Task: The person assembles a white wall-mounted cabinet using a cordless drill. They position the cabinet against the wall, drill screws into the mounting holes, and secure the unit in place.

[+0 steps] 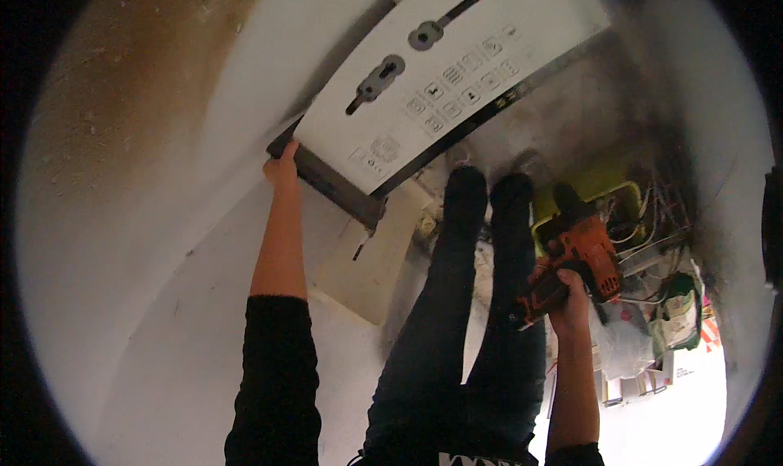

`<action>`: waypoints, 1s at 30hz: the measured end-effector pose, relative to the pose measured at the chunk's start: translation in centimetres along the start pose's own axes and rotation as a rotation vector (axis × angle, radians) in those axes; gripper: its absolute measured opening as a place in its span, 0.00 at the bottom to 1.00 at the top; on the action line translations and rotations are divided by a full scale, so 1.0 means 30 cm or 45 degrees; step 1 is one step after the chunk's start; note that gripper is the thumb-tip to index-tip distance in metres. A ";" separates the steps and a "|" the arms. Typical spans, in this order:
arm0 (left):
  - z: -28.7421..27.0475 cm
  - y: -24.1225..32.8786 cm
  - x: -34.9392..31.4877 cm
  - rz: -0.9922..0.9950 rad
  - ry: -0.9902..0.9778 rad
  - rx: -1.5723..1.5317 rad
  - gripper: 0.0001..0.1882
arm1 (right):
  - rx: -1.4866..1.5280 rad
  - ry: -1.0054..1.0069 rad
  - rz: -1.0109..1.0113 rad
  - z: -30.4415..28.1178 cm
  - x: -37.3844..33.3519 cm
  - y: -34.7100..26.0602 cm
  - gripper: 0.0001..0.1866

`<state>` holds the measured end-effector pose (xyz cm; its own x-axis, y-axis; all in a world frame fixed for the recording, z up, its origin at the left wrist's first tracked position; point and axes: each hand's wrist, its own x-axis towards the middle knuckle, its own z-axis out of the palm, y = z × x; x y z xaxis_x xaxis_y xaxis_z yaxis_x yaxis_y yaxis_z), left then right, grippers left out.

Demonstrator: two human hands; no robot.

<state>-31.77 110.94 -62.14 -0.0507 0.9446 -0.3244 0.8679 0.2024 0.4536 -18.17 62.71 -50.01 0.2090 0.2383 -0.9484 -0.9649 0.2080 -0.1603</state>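
Observation:
My left hand (282, 170) grips the dark end bracket (334, 184) of a long white panel (481, 50), its fingers closed at the corner. The panel slants from my left hand up to the right and bears two grey keyhole-shaped plates with slots, plus rows of small printed symbols. Lower down on the right, my right hand (571, 293) is wrapped round the handle of an orange and black power drill (591, 250). The drill is held beside my right leg, well apart from the panel.
Below the drill's far end stands a yellow-green tub (628, 193) with cables about it. A clear plastic bag (625, 348) and a green and white sack (677, 311) lie at the right. A pale board (367, 274) is left of my legs; a plaster wall (163, 139) runs along the left.

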 end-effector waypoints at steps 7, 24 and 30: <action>-0.053 0.031 -0.038 0.040 0.071 0.406 0.29 | 0.131 -0.124 -0.083 0.149 0.205 -0.184 0.27; -0.143 0.064 -0.144 0.257 -0.009 0.056 0.23 | 0.478 -0.287 -0.555 0.343 0.746 -0.363 0.25; -0.221 0.179 -0.526 -0.031 0.337 0.014 0.17 | 0.615 -0.077 -0.543 0.318 0.761 -0.290 0.29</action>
<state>-29.59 98.84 -49.08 -0.1979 0.9745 -0.1061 0.8701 0.2245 0.4388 -3.50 75.40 -67.67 0.5804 0.0908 -0.8093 -0.6179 0.6964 -0.3650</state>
